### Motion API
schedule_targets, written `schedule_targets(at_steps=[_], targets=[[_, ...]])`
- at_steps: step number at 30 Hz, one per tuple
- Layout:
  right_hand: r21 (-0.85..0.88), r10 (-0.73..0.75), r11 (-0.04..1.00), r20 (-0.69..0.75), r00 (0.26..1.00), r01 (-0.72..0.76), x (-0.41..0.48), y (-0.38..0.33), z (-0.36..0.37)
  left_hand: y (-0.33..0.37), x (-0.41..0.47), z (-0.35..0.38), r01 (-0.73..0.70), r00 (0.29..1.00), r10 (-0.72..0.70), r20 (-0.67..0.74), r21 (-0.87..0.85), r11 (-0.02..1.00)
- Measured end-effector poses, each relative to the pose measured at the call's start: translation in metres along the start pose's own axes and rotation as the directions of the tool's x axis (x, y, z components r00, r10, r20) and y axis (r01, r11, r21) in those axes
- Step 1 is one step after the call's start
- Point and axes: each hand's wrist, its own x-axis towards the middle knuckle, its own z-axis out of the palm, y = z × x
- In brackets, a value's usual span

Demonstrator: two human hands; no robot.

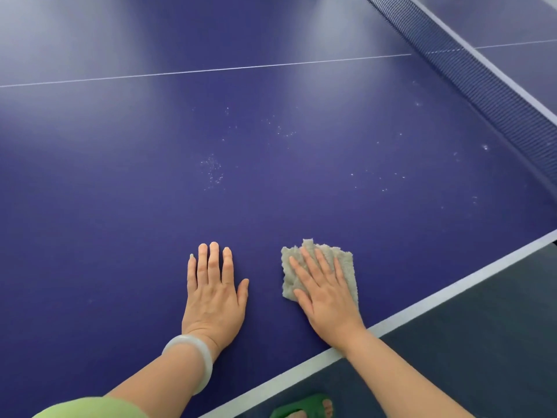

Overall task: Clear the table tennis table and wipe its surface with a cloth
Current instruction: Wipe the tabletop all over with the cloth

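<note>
Cloth (319, 260) lying under my flat right hand (327, 294), fingers pressing it to the tabletop (271, 191) for wiping white specks (212, 171); left hand (212, 291) open, bracing me.

One blue table tennis table (120, 182) is in view, with one dark net (482, 86) across it. There are two bare hands, one left hand (212, 292) and one right hand (327, 294), along with one grey cloth (343, 260) and one pale bangle (196, 362). Also visible are one green sleeve (90, 408), one green sandal (298, 408), and a few scattered patches of pale specks (212, 171).
</note>
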Motion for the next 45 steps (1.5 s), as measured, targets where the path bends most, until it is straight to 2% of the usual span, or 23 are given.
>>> schedule_targets(at_steps=[1, 2, 4, 5, 6, 7, 8, 10, 12, 14, 16, 18, 20, 22, 24, 27, 29, 30, 32, 34, 36, 41, 45], targets=[[-0.056, 0.099, 0.994, -0.007, 0.995, -0.099, -0.004, 0.027, -0.002, 0.001, 0.0, 0.0, 0.002, 1.0, -0.002, 0.001, -0.002, 1.0], [-0.087, 0.27, 0.959, -0.016, 0.963, -0.271, -0.005, 0.055, -0.007, 0.001, 0.0, 0.001, 0.004, 1.0, -0.004, 0.001, -0.001, 1.0], [0.026, 0.647, 0.762, 0.019, 0.762, -0.647, -0.008, 0.091, -0.018, 0.002, 0.0, 0.001, 0.007, 1.0, -0.007, 0.011, 0.009, 1.0], [0.099, 0.751, 0.654, 0.039, 0.659, -0.75, -0.007, 0.092, -0.022, 0.002, 0.0, 0.001, 0.011, 1.0, -0.012, 0.017, 0.014, 1.0], [0.149, 0.799, 0.589, 0.039, 0.6, -0.794, -0.006, 0.083, -0.024, 0.002, 0.0, 0.002, 0.016, 1.0, -0.016, 0.019, 0.018, 1.0], [0.176, 0.813, 0.569, 0.025, 0.581, -0.803, -0.005, 0.065, -0.021, 0.002, 0.0, 0.002, 0.018, 1.0, -0.019, 0.023, 0.022, 1.0], [0.175, 0.796, 0.595, 0.005, 0.605, -0.784, -0.007, 0.042, -0.016, 0.001, 0.0, 0.002, 0.019, 0.999, -0.02, 0.03, 0.025, 1.0], [0.15, 0.656, 0.751, -0.056, 0.753, -0.643, -0.017, -0.019, -0.003, 0.001, 0.0, 0.002, 0.015, 0.999, -0.016, 0.036, 0.032, 0.999], [0.095, 0.381, 0.922, -0.072, 0.922, -0.374, -0.041, -0.071, 0.01, 0.001, -0.001, 0.001, 0.013, 0.999, -0.014, 0.034, 0.028, 1.0], [0.073, 0.141, 0.988, -0.046, 0.989, -0.138, -0.06, -0.075, 0.011, 0.001, -0.001, 0.001, 0.012, 0.999, -0.013, 0.039, 0.018, 1.0], [0.032, 0.112, 0.993, -0.031, 0.993, -0.111, -0.066, -0.04, 0.008, 0.001, 0.0, 0.001, 0.016, 0.999, -0.017, 0.042, 0.019, 1.0], [-0.004, 0.317, 0.948, -0.002, 0.948, -0.317, -0.066, 0.002, 0.001, 0.001, -0.001, 0.001, 0.017, 0.999, -0.018, 0.046, 0.027, 0.999], [0.055, 0.563, 0.825, 0.015, 0.827, -0.562, -0.065, 0.019, -0.003, 0.001, -0.002, 0.001, 0.017, 0.999, -0.018, 0.042, 0.022, 1.0], [0.112, 0.639, 0.764, 0.0, 0.769, -0.635, -0.062, -0.008, -0.003, 0.001, -0.002, 0.001, 0.019, 0.999, -0.02, 0.039, 0.022, 1.0], [0.105, 0.556, 0.829, -0.042, 0.83, -0.55, -0.065, -0.052, 0.003, 0.001, -0.002, 0.0, 0.019, 0.999, -0.02, 0.038, 0.022, 1.0], [0.092, 0.246, 0.966, -0.041, 0.968, -0.242, -0.079, -0.097, 0.016, 0.001, -0.002, 0.001, 0.017, 0.998, -0.018, 0.052, 0.014, 1.0], [0.091, 0.063, 0.994, -0.021, 0.998, -0.061, -0.085, -0.081, 0.017, 0.0, -0.003, 0.001, 0.023, 0.998, -0.023, 0.051, 0.004, 1.0], [0.077, 0.035, 0.996, -0.021, 0.999, -0.034, -0.084, -0.062, 0.015, 0.0, -0.003, 0.001, 0.027, 0.999, -0.027, 0.045, -0.007, 1.0], [0.036, 0.146, 0.989, -0.029, 0.989, -0.145, -0.081, -0.015, 0.011, 0.0, -0.003, 0.0, 0.037, 0.999, -0.036, 0.032, -0.02, 0.999], [0.043, 0.338, 0.941, -0.025, 0.941, -0.337, -0.075, 0.034, 0.004, 0.001, -0.004, -0.001, 0.035, 0.999, -0.035, 0.027, -0.033, 0.999], [0.037, 0.429, 0.903, 0.005, 0.903, -0.428, -0.07, 0.065, -0.002, 0.001, -0.005, -0.004, 0.031, 0.999, -0.03, 0.014, -0.056, 0.998], [0.013, 0.448, 0.894, 0.006, 0.894, -0.448, -0.067, 0.078, -0.001, 0.025, 0.006, -0.013, 0.117, 0.993, -0.116, 0.015, -0.126, 0.985], [0.033, 0.437, 0.899, 0.006, 0.9, -0.436, -0.067, 0.078, -0.002, 0.107, 0.032, -0.016, 0.03, 0.999, -0.026, 0.023, -0.19, 0.981]])
